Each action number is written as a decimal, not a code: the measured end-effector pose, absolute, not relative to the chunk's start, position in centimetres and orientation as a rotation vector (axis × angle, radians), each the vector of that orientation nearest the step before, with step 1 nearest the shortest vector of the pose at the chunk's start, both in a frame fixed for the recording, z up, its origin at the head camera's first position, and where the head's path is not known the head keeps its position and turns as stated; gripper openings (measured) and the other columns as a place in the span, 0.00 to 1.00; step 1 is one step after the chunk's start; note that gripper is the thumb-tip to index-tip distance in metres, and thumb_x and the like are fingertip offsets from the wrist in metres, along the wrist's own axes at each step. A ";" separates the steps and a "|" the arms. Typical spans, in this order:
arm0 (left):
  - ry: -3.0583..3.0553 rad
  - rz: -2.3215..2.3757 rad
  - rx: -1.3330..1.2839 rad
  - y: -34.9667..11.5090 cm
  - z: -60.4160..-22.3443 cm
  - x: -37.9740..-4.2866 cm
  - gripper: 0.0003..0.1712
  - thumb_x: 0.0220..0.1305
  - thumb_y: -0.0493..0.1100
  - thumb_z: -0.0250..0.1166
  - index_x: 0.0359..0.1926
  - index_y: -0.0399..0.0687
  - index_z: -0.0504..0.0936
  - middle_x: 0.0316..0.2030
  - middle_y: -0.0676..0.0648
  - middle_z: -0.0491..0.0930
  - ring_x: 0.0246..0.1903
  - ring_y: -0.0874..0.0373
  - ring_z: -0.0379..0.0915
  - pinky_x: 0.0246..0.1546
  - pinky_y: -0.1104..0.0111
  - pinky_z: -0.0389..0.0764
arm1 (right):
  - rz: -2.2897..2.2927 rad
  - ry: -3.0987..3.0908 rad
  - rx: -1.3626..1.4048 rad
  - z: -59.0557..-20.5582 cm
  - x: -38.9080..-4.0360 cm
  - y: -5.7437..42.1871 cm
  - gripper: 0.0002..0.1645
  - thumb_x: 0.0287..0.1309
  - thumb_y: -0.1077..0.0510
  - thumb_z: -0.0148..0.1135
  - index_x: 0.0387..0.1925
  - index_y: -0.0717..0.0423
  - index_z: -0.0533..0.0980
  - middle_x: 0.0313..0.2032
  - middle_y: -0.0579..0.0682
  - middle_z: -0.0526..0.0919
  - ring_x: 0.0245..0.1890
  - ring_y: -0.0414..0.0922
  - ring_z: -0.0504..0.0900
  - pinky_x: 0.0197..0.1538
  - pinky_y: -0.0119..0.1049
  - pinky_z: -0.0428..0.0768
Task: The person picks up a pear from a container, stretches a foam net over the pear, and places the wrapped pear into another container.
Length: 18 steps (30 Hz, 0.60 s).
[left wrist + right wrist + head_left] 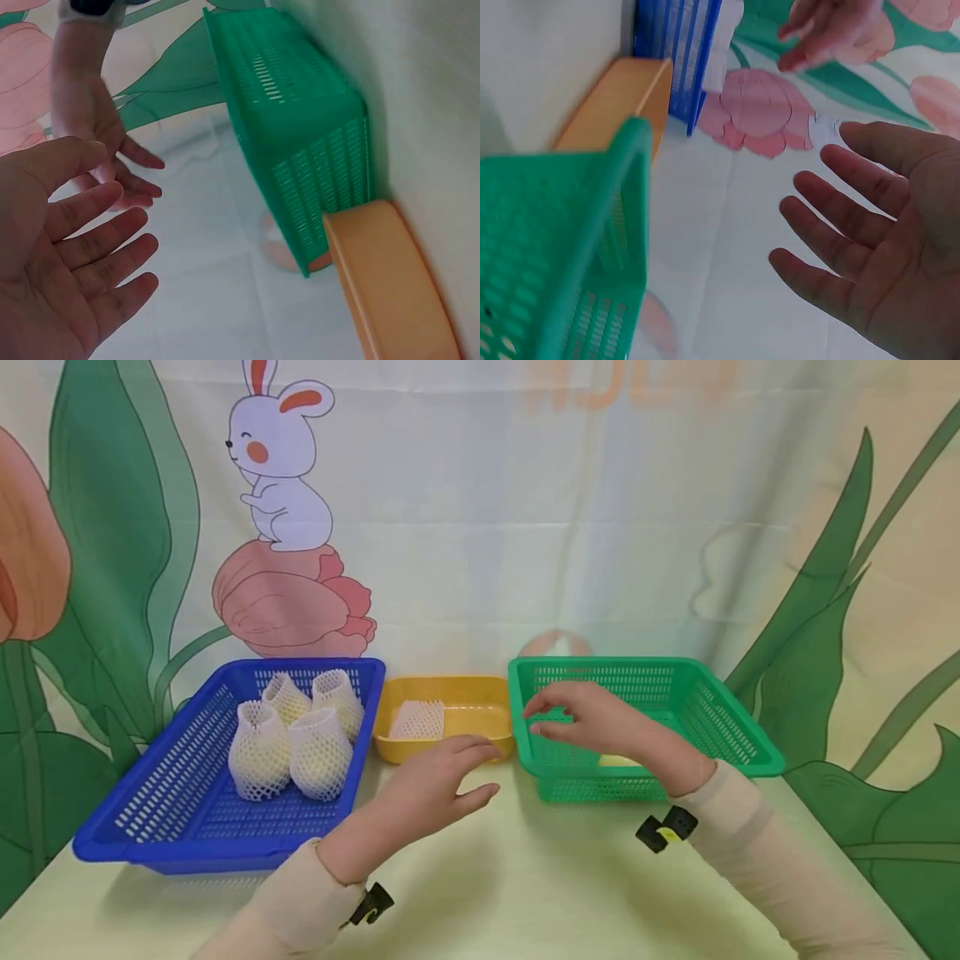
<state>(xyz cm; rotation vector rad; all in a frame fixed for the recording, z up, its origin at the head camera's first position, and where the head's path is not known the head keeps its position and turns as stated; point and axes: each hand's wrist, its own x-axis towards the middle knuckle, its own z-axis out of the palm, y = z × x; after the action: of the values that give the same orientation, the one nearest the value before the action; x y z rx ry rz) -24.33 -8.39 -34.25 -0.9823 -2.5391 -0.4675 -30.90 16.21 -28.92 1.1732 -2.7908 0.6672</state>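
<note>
My left hand (431,789) hangs above the table between the blue basket and the green basket, just in front of the yellow bin (480,689). Its fingers are relaxed and hold nothing. Over the left part of the green basket (720,710) hovers my right hand (600,718), fingers loosely bent and apart from one another, with nothing in them. A pale yellow thing (617,761) lies in that basket, mostly hidden by the right forearm. Inside the yellow bin, a white foam net sleeve (418,721) lies flat. Both wrist views show open palms.
On the left stands a blue basket (172,852), holding several pale, roundish things in white foam nets (321,756). The three containers stand in a row on a light green table (525,885). A printed curtain (450,527) hangs right behind them.
</note>
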 end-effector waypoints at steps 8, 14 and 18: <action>-2.640 -0.512 -1.066 -6.0 -34.9 -25.5 0.32 0.67 0.48 0.70 0.67 0.40 0.76 0.67 0.40 0.77 0.68 0.44 0.74 0.67 0.54 0.78 | 0.474 -3.080 1.182 -26.1 -34.4 18.4 0.19 0.72 0.54 0.59 0.58 0.58 0.79 0.57 0.55 0.85 0.58 0.54 0.82 0.61 0.51 0.82; -2.606 -0.448 -1.100 -3.9 -36.1 -26.6 0.30 0.65 0.46 0.71 0.65 0.38 0.77 0.64 0.40 0.80 0.65 0.46 0.77 0.65 0.57 0.79 | 0.389 -3.267 1.168 -25.1 -37.3 19.4 0.23 0.71 0.55 0.59 0.61 0.64 0.77 0.62 0.62 0.81 0.62 0.59 0.80 0.63 0.53 0.80; -2.606 -0.425 -1.083 -2.6 -36.9 -27.4 0.30 0.64 0.47 0.72 0.64 0.39 0.79 0.62 0.41 0.81 0.64 0.47 0.78 0.64 0.58 0.81 | 0.339 -3.458 1.069 -25.3 -39.0 19.9 0.29 0.72 0.51 0.58 0.67 0.62 0.72 0.68 0.64 0.75 0.66 0.60 0.77 0.62 0.53 0.81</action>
<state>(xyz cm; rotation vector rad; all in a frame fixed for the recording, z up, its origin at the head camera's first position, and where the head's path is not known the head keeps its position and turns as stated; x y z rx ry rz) -27.35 -2.64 -36.91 -1.0828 -2.6057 -0.4248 -39.03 19.89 -25.33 1.0692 -3.4584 0.3389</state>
